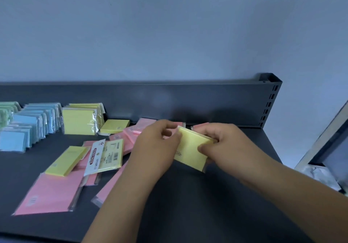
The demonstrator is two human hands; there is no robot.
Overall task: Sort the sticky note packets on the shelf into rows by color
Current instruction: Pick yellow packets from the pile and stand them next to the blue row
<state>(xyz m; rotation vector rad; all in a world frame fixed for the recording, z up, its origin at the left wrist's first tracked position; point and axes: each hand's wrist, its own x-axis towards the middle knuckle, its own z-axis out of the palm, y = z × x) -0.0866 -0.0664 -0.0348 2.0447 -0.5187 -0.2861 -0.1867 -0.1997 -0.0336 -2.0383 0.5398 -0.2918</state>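
Observation:
Both my hands hold a yellow sticky note packet (pixel 190 148) above the dark shelf (pixel 188 195). My left hand (pixel 156 148) grips its left edge, and my right hand (pixel 220 142) pinches its right side. At the back left, upright rows of green packets (pixel 7 110), blue packets (pixel 30 124) and yellow packets (pixel 79 120) stand. Loose pink packets (pixel 50 193) and yellow packets (pixel 66 159) lie mixed across the left and middle of the shelf. One yellow packet with a white label (pixel 105 156) lies face up among them. More pink packets (pixel 145 124) lie behind my hands.
The shelf's dark back panel (pixel 169 101) ends in a slotted post (pixel 269 101) at the right. Beyond the shelf's right edge stands a framed panel (pixel 331 142) with crumpled plastic (pixel 320 175) below it. A pale wall rises behind.

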